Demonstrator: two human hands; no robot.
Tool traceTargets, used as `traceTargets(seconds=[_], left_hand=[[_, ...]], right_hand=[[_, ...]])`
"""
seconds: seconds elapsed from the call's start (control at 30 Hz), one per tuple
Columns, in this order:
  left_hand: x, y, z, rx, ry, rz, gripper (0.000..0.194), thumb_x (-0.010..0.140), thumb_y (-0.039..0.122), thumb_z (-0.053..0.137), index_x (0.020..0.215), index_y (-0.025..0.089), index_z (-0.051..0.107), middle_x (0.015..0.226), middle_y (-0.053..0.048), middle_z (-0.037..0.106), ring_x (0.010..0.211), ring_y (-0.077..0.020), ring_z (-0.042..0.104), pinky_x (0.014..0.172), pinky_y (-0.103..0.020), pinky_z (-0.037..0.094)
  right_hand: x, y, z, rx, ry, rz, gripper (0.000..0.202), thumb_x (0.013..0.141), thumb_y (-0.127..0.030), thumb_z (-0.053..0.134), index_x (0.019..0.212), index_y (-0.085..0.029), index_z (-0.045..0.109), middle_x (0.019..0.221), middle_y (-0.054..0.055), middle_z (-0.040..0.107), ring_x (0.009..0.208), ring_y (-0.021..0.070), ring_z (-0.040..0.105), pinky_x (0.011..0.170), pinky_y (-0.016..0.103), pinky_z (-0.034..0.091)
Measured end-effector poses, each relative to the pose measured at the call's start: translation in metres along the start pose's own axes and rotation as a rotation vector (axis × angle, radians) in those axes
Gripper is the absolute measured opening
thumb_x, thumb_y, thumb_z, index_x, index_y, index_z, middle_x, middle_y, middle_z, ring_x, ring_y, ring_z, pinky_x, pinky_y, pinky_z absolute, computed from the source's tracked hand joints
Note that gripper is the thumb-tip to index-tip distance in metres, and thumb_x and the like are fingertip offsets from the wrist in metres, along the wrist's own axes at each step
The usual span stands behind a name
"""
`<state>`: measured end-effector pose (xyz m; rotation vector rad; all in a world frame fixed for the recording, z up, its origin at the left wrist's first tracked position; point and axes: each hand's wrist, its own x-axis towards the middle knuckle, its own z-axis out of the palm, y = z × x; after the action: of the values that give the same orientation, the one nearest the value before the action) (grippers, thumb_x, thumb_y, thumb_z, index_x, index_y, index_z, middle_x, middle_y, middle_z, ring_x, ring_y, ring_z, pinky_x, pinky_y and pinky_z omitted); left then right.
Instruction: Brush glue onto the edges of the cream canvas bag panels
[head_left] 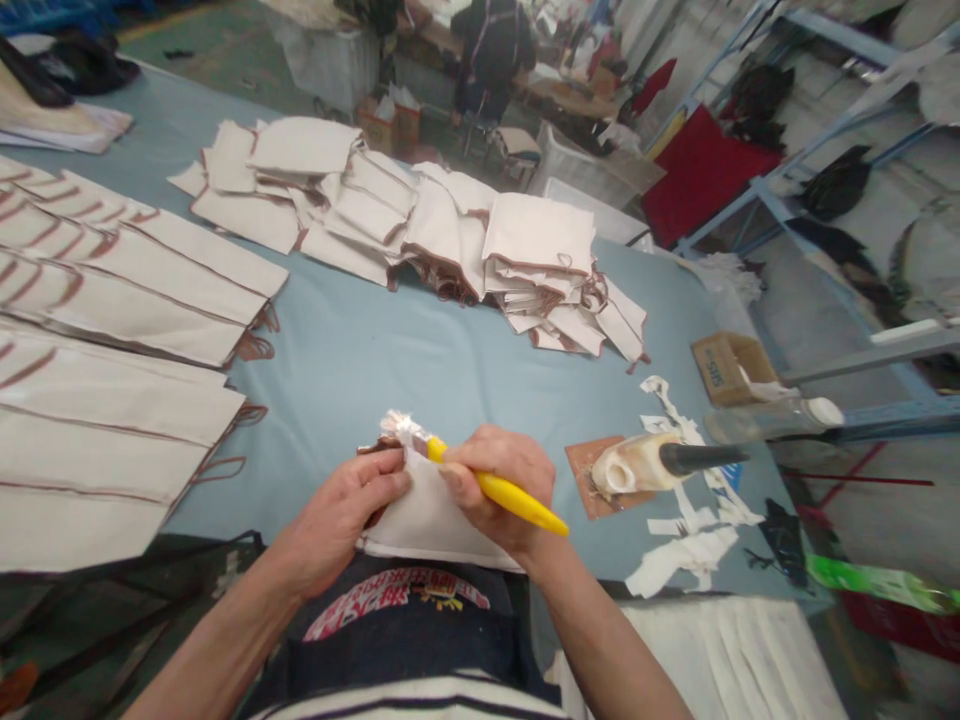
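Note:
At the table's near edge my right hand is wrapped round a brush with a yellow handle. Its pale, worn bristles touch the top left corner of a white fabric piece with brown edging. My left hand pinches that piece along its left side, close to the bristles. The lower part of the piece lies against the table's front edge, and my right hand covers some of it. To the right, a glue-crusted pale container with a black spout or handle stands on a brown board.
Overlapping white pieces with brown trim cover the table's left side. Heaped pieces lie along the back. At right are white scraps, a cardboard box and a clear bottle. A person is in the background.

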<state>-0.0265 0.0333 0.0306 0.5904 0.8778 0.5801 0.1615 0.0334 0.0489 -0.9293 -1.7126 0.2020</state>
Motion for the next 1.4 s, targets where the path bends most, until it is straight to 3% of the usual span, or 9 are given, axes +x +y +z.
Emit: traceTargets(seconds=[0.17,0.3,0.43,0.73,0.9,1.0,1.1,1.27,1.4], left_hand=[[-0.003,0.007,-0.003,0.019,0.007,0.044,0.043,0.079,0.036,0.083,0.115,0.015,0.077,0.079,-0.003,0.075,0.066,-0.0149,0.063,0.065,-0.022,0.052],[-0.005,0.007,-0.010,0.038,0.051,0.060,0.044,0.079,0.039,0.083,0.115,0.015,0.076,0.077,-0.003,0.074,0.064,-0.0140,0.060,0.060,-0.020,0.048],[-0.005,0.008,-0.011,0.066,0.083,0.074,0.043,0.080,0.041,0.081,0.113,0.014,0.076,0.072,-0.001,0.069,0.062,-0.0123,0.055,0.057,-0.019,0.043],[-0.001,0.010,-0.005,0.417,0.053,0.131,0.038,0.092,0.049,0.060,0.105,0.015,0.071,0.076,0.000,0.063,0.064,-0.0149,0.051,0.057,-0.024,0.042],[-0.005,0.007,-0.008,0.767,0.124,0.386,0.030,0.097,0.040,0.050,0.084,0.018,0.065,0.081,-0.002,0.061,0.081,-0.0201,0.057,0.076,-0.029,0.048],[-0.006,0.001,-0.005,0.901,0.091,0.499,0.027,0.097,0.029,0.045,0.073,0.020,0.055,0.075,0.000,0.057,0.074,-0.0171,0.054,0.071,-0.027,0.045],[-0.009,-0.003,-0.002,0.973,-0.019,0.567,0.026,0.093,0.016,0.042,0.069,0.021,0.047,0.070,0.002,0.051,0.069,-0.0145,0.050,0.068,-0.026,0.041],[-0.018,-0.005,-0.002,0.996,-0.173,0.493,0.024,0.086,0.004,0.043,0.078,0.019,0.060,0.102,-0.003,0.066,0.096,-0.0164,0.059,0.092,-0.026,0.045],[-0.021,-0.001,0.000,0.986,-0.265,0.526,0.029,0.082,0.001,0.045,0.083,0.019,0.067,0.112,-0.006,0.066,0.110,-0.0203,0.060,0.104,-0.030,0.044]], right_hand=[[0.003,0.010,-0.003,-0.008,0.186,0.207,0.017,0.104,-0.034,0.057,0.092,-0.025,0.064,0.070,-0.002,0.068,0.056,0.0138,0.062,0.054,0.026,0.049],[-0.015,0.005,-0.025,-0.032,0.105,0.256,0.017,0.103,-0.034,0.058,0.090,-0.025,0.065,0.067,-0.002,0.066,0.054,0.0146,0.061,0.053,0.028,0.048],[-0.018,-0.008,-0.037,-0.104,0.015,0.160,0.019,0.102,-0.029,0.057,0.086,-0.025,0.066,0.064,-0.002,0.069,0.054,0.0151,0.066,0.055,0.028,0.051],[-0.004,-0.012,0.007,-0.012,-0.023,-0.038,0.020,0.106,-0.031,0.053,0.092,-0.025,0.065,0.065,-0.001,0.072,0.054,0.0128,0.066,0.056,0.025,0.052],[-0.018,0.000,0.003,0.046,0.187,0.347,0.021,0.108,-0.038,0.050,0.107,-0.026,0.067,0.068,-0.003,0.071,0.055,0.0135,0.066,0.056,0.026,0.056],[-0.028,0.018,-0.002,0.055,0.075,0.534,0.022,0.108,-0.035,0.049,0.118,-0.024,0.066,0.075,-0.002,0.075,0.060,0.0138,0.070,0.060,0.026,0.059],[-0.029,0.033,-0.005,0.068,-0.073,0.568,0.022,0.108,-0.033,0.048,0.117,-0.024,0.066,0.081,0.000,0.077,0.070,0.0150,0.074,0.071,0.028,0.061],[-0.004,0.043,-0.010,-0.009,-0.302,0.393,0.022,0.107,-0.031,0.047,0.113,-0.024,0.067,0.103,0.006,0.079,0.097,0.0195,0.075,0.089,0.033,0.057],[0.012,0.049,-0.003,-0.062,-0.517,0.192,0.022,0.103,-0.037,0.056,0.115,-0.022,0.069,0.107,0.008,0.079,0.097,0.0218,0.073,0.090,0.034,0.054]])
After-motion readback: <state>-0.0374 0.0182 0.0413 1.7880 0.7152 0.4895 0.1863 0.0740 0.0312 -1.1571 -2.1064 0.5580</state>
